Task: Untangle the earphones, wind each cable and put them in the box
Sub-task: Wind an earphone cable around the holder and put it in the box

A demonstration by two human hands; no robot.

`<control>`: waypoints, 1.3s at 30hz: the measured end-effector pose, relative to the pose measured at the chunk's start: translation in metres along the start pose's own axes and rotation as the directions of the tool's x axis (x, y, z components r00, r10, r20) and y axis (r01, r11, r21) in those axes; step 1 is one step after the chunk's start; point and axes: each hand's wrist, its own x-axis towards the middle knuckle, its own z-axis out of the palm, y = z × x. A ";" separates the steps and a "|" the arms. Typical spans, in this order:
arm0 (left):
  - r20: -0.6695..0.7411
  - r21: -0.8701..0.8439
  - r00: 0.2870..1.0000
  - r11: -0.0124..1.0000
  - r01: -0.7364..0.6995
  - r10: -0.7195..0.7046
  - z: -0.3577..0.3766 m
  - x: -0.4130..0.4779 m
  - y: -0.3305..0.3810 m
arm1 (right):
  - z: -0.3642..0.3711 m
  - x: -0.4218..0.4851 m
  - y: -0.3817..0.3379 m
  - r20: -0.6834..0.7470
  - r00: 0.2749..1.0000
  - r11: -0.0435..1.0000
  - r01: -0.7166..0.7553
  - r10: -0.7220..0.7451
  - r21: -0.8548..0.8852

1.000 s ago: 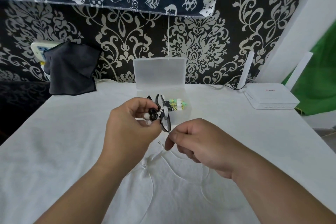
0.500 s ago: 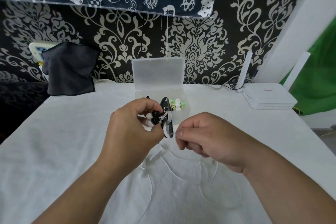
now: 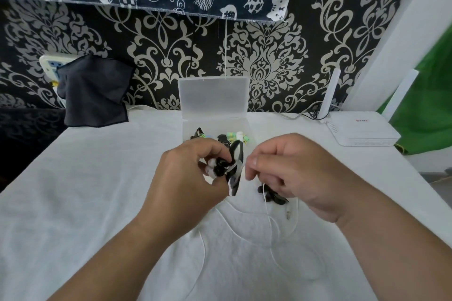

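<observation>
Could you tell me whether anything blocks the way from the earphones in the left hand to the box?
Nothing visible does: the box sits open just beyond the earphones in the left hand, lid upright behind. The right hand pinches a trailing white cable.

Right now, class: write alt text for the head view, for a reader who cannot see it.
Two hands work over a white table: the left hand grips a black-and-white earphone bundle while the right hand pinches a thin white cable that trails onto the table. Behind them an open clear box holds more earphones.
</observation>
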 end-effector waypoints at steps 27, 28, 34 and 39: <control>0.346 -0.424 0.938 0.887 0.182 -0.027 0.012 -0.005 0.004 | 0.005 0.023 0.031 -0.316 0.947 0.998 0.051 -0.055 -0.023; 0.351 -0.424 0.936 0.888 0.178 -0.020 0.012 -0.005 0.004 | 0.007 0.023 0.031 -0.306 0.951 0.999 0.043 -0.045 -0.011; 0.160 -0.558 0.980 0.808 0.191 -0.120 0.012 -0.003 0.007 | 0.014 0.022 0.030 -0.096 0.970 0.952 -0.198 0.225 0.235; -0.110 -0.478 0.952 0.855 0.201 -0.285 0.006 0.006 -0.005 | 0.029 0.013 0.030 0.166 0.960 0.960 -0.247 0.224 0.130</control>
